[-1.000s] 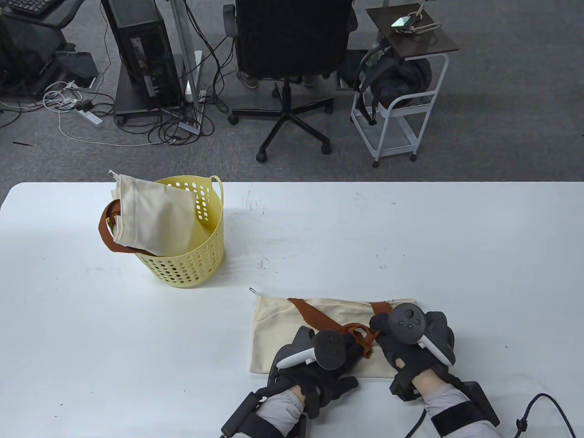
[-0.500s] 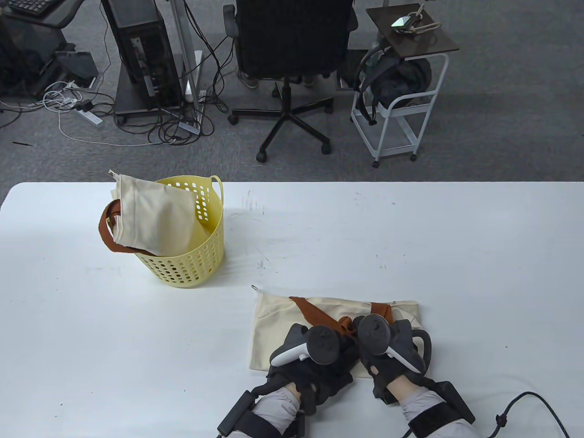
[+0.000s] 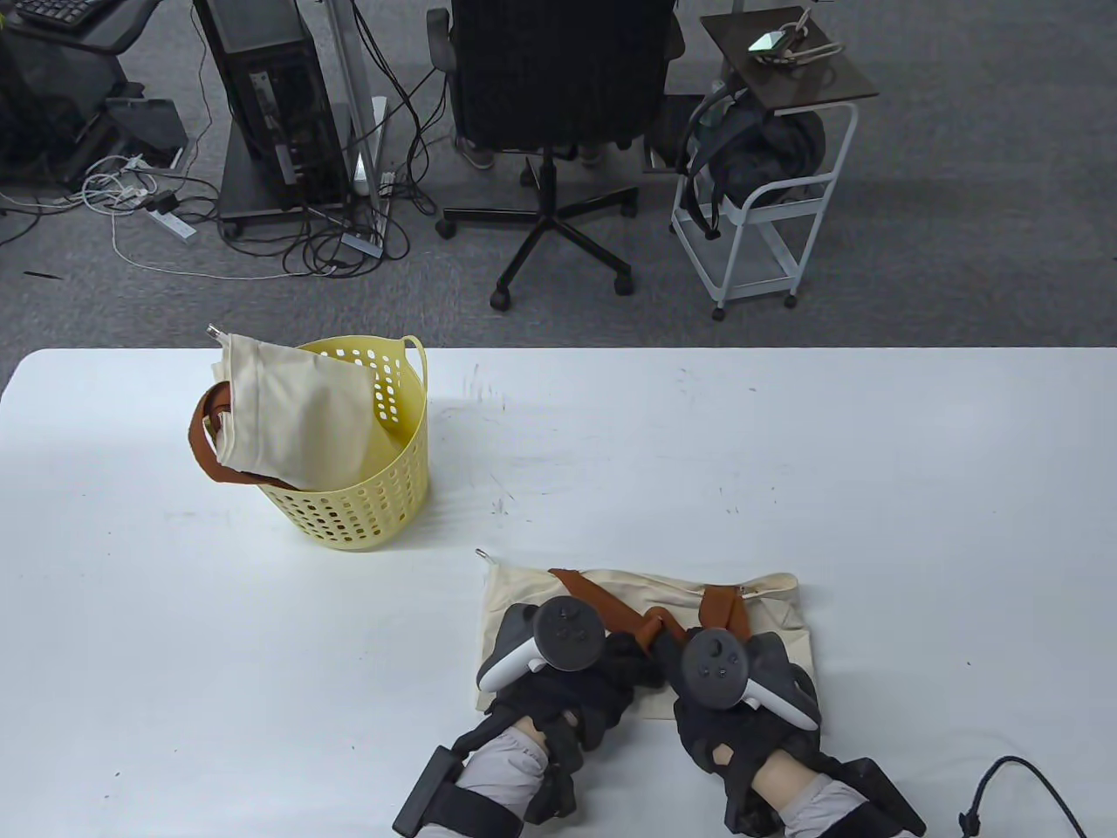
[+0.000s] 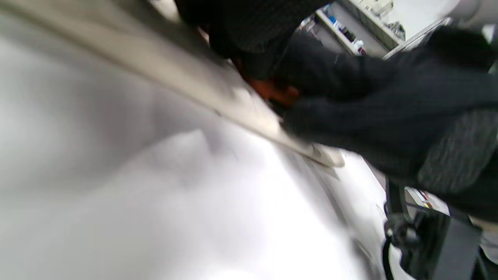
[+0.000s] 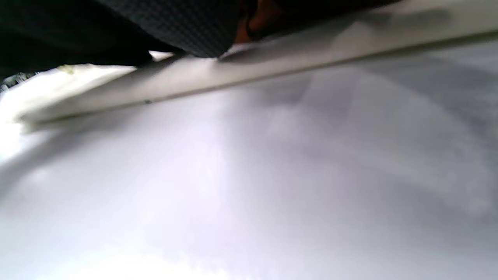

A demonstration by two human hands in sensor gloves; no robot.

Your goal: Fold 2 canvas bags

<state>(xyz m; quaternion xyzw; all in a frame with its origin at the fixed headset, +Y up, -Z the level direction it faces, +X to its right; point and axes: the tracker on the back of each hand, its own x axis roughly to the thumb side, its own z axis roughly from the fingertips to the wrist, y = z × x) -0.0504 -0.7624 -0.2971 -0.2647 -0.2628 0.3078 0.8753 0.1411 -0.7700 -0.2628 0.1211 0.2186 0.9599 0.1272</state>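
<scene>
Canvas bag (image 3: pixel 567 589) lies flat on the white table (image 3: pixel 785 454) near the front edge, cream w/ brown straps (image 3: pixel 602 602) crossing its top half. From the table view I see my left hand (image 3: pixel 558 672) resting on the bag's left-centre and my right hand (image 3: pixel 724 690) on its right-centre, both w/ trackers on the back; fingers of both meet around the bunched strap in the middle, but the trackers hide the fingertips, so I can't tell whether either hand is closed on the strap or just pressing. Second canvas bag (image 3: pixel 297 419) sits draped in the yellow basket (image 3: pixel 366 515) at the table's far left, well apart from the hands, its brown strap hanging over the rim. Left wrist view is blurry: bag edge (image 4: pixel 202 89) runs diagonally over the table, dark gloved fingers (image 4: pixel 350 97) bunched over a bit of orange-brown strap (image 4: pixel 272 91). Right wrist view, also blurry: bag edge (image 5: pixel 272 66) seen low across the table, dark glove (image 5: pixel 155 27) pressing on top, a sliver of strap (image 5: pixel 260 19) at the upper edge; grip not clear here either.
</scene>
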